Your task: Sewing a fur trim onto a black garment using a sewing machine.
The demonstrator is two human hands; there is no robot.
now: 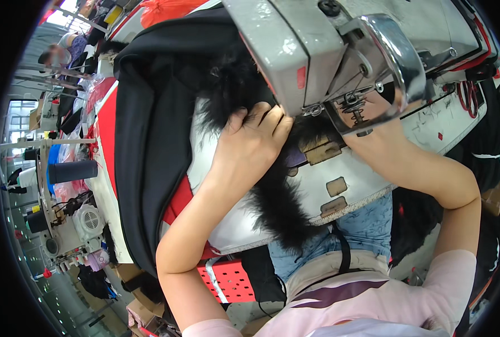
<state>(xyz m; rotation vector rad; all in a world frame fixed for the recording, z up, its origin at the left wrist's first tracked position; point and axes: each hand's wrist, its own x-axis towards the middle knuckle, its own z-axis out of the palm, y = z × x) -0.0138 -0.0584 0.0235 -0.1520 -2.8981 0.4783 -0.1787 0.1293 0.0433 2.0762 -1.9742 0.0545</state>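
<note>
My left hand [254, 139] is closed on a black fur strip [283, 210], its fingers bent down over the fur just left of the sewing machine's head [286, 53]. The strip's loose end hangs over the table's near edge towards my lap. Behind the machine's chrome guard [398, 62], my right hand [375, 128] reaches in near the needle area; its fingers are hidden by the machine parts. A large piece of smooth black fabric [149, 118] lies folded to the left of my left hand and joins more fur beneath the machine head.
The white machine table [244, 224] has worn brown patches and a red strip on its left. A red perforated basket [227, 279] sits below the near edge. Further left stand a motor [88, 221], a dark cylinder [73, 172] and a seated person [65, 53]. An orange-red bag [166, 10] lies at the far side.
</note>
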